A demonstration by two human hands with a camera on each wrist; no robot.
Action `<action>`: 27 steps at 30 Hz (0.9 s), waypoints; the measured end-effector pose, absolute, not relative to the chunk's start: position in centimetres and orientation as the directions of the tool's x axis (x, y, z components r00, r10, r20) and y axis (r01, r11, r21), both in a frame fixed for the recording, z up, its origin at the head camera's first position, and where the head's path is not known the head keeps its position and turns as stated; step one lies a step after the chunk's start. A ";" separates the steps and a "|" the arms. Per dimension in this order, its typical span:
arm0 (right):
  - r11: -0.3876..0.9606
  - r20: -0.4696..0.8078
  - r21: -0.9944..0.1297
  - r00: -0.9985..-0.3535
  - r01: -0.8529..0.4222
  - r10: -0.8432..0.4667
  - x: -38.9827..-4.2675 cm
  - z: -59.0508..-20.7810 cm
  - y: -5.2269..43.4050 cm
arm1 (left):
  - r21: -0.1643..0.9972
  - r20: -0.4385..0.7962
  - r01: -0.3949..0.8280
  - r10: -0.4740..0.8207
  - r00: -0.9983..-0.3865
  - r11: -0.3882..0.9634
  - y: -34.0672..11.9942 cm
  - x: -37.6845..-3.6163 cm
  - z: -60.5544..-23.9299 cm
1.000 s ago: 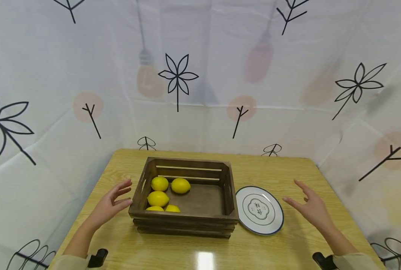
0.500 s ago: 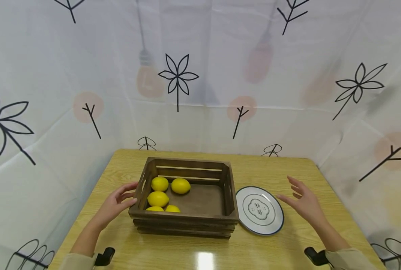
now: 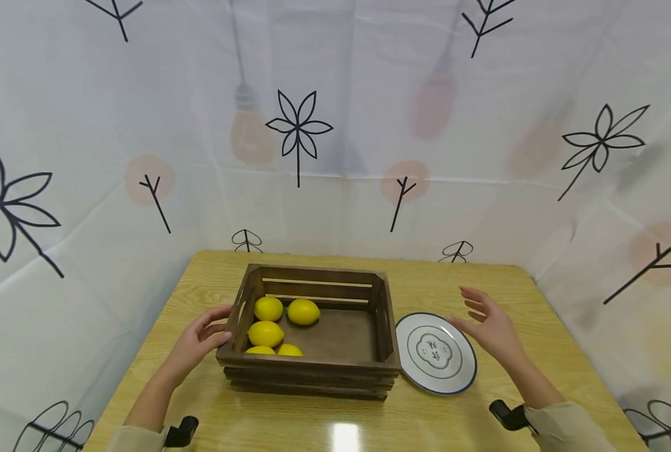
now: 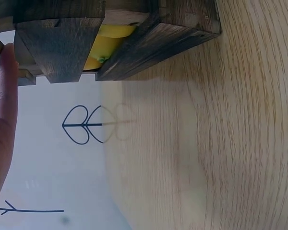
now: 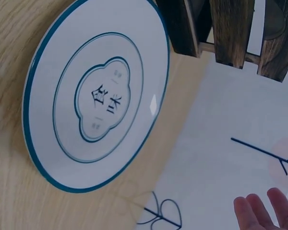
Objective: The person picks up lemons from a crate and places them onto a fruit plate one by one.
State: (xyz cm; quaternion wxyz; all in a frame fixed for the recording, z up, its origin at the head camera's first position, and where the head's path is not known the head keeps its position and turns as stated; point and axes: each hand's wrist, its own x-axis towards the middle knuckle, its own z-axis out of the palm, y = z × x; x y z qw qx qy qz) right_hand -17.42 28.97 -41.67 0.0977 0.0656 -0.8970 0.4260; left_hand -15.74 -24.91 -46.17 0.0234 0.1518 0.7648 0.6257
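A dark wooden crate stands on the table with several yellow lemons in its left half. My left hand lies open against the crate's left end, fingers touching the wood; the left wrist view shows a finger beside the crate. A white plate with a blue rim lies just right of the crate. My right hand hovers open over the plate's right edge, fingers spread, holding nothing. In the right wrist view the plate fills the left and fingertips show at the bottom.
The light wooden table is walled on three sides by a white curtain printed with black leaves. Bare tabletop lies in front of the crate and behind it.
Both hands moved inward. The left hand went from beside the crate to touching its left end. The right hand drifted left until it hangs over the plate's edge.
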 end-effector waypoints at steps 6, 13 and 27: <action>0.604 0.276 -0.755 -0.959 -0.255 -0.060 -18.0 -41.4 27.7 | 0.966 0.154 0.198 0.249 -0.956 0.166 -24.9 -15.7 -46.4; 0.578 0.292 -0.765 -0.953 -0.285 -0.082 -18.9 -41.0 26.3 | 0.966 0.161 0.204 0.244 -0.956 0.161 -24.9 -15.7 -46.6; 0.530 0.294 -0.788 -0.947 -0.315 -0.126 -20.5 -39.4 23.6 | 0.968 0.170 0.208 0.241 -0.956 0.142 -24.7 -15.7 -46.6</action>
